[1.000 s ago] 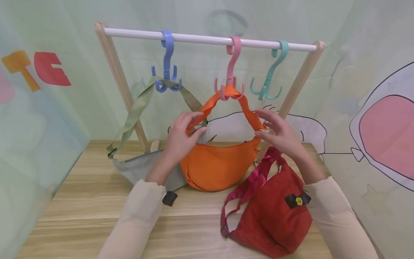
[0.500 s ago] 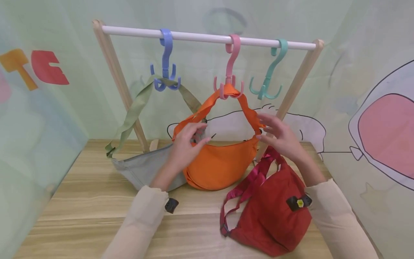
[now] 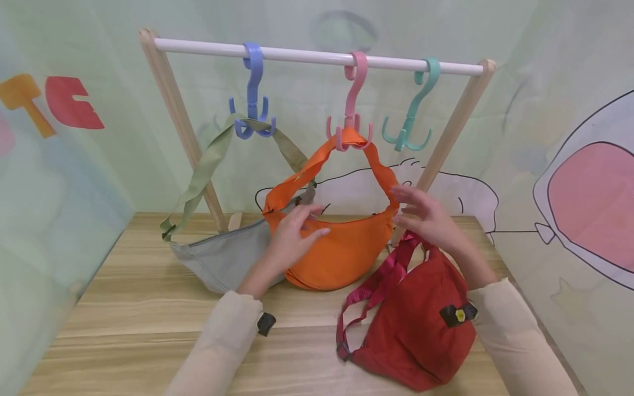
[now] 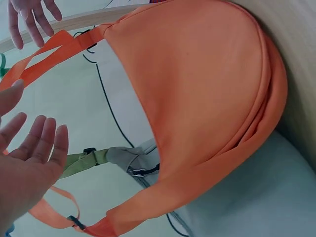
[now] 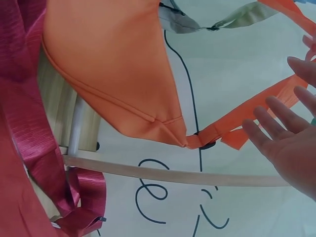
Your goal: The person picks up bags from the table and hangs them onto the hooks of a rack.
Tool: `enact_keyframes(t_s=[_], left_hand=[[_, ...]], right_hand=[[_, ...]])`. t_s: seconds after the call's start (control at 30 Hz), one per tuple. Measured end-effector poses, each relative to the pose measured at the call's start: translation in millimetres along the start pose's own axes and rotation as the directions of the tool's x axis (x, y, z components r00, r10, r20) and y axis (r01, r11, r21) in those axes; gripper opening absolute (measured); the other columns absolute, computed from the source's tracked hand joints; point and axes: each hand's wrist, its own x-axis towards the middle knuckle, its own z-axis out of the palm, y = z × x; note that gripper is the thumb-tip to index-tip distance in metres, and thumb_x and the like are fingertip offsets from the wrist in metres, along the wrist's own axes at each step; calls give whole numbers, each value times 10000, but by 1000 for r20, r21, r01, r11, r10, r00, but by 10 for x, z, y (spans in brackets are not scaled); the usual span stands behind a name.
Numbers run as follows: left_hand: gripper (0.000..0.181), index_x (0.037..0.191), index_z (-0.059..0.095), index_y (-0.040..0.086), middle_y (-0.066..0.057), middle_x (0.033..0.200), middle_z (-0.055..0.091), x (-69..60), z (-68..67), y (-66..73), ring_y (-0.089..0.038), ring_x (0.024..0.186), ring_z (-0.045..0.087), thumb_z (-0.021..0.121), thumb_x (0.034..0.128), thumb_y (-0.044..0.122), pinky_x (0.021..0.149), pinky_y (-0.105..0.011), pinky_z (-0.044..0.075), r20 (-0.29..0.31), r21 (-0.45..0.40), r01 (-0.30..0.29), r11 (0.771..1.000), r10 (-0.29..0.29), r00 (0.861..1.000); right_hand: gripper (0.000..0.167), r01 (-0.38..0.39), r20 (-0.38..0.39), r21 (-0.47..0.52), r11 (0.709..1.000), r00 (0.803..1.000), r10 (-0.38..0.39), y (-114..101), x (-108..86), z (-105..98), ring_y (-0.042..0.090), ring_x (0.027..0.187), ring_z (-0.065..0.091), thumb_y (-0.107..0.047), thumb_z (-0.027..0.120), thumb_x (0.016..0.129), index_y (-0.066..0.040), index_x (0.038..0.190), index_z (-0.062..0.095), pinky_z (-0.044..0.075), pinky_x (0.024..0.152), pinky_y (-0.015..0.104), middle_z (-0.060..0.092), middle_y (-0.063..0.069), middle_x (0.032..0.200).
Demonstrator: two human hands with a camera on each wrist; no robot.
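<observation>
An orange crescent-shaped shoulder bag [image 3: 342, 256] hangs by its strap [image 3: 319, 160] from a pink four-prong hook [image 3: 353, 96]. My left hand [image 3: 289, 239] is in front of the bag's left side, fingers loosely bent, holding nothing. In the left wrist view, a gap shows between that hand and the bag body. My right hand [image 3: 428, 217] is beside the strap's right end, fingers relaxed and gripping nothing; whether its fingertips touch the strap I cannot tell. Left of the orange bag, a grey bag [image 3: 223, 258] hangs by a green strap from a blue hook [image 3: 255, 82], partly hidden behind it.
A dark red bag [image 3: 416, 324] with tangled straps lies on the wooden table [image 3: 124, 330] at the right, below my right forearm. A green hook [image 3: 416, 110] hangs on the white rail [image 3: 307, 54], with no bag on it. Wooden legs [image 3: 175, 110] support the rail.
My left hand has come off the orange strap's left side and moved down and slightly right. My right hand has lowered a little. The orange bag stays hanging on the pink hook.
</observation>
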Motion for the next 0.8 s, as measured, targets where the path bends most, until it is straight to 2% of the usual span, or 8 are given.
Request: enact_keyframes(t_s=[0.13,0.23,0.4,0.53,0.73,0.8], left_hand=[[446,1224,529,26,-101,1104,558,-35,47,-20,-271,1003,534,682,830,168,824,-362,461,43,16,29,999,-29,999],[459,1236,520,34,-103,1130,554,-63,90,-43,-268,1026,525,678,835,192,838,-373,453,80,31,46,998,-49,996],[461,1230,518,19,-143,1133,558,-106,170,-82,-268,1014,524,684,829,177,850,-391,446,113,22,43,999,-45,993],[469,1231,518,6,-150,1129,559,-142,222,-90,-256,1002,519,687,825,169,845,-395,447,127,8,51,999,-52,991],[478,1249,512,28,-141,1114,552,-197,291,-112,-287,1004,518,683,830,182,824,-399,450,159,11,76,997,-77,984],[481,1250,511,27,-143,1109,551,-214,314,-117,-298,1003,520,684,829,180,819,-408,450,172,8,86,996,-86,981]], right_hand=[[536,-14,38,-8,1000,999,14,46,-29,17,347,1173,431,-27,630,843,-31,1332,408,397,933,439,475,132,1296],[526,-21,76,-2,1000,997,21,82,-54,28,348,1176,428,-21,626,845,-39,1325,411,406,934,341,472,128,1300],[541,-17,134,7,1000,991,16,156,-101,52,377,1151,441,-1,636,830,-18,1321,410,413,888,226,470,174,1293],[546,-26,181,-11,1000,983,27,224,-146,83,397,1123,457,-34,653,827,-5,1319,417,452,837,268,463,215,1291],[574,-57,212,-36,998,975,64,322,-221,147,388,1173,412,-60,670,818,13,1324,408,432,868,422,443,206,1310],[585,-84,216,-26,996,972,88,350,-252,174,375,1158,427,-64,674,816,-1,1332,405,445,859,412,443,202,1310]])
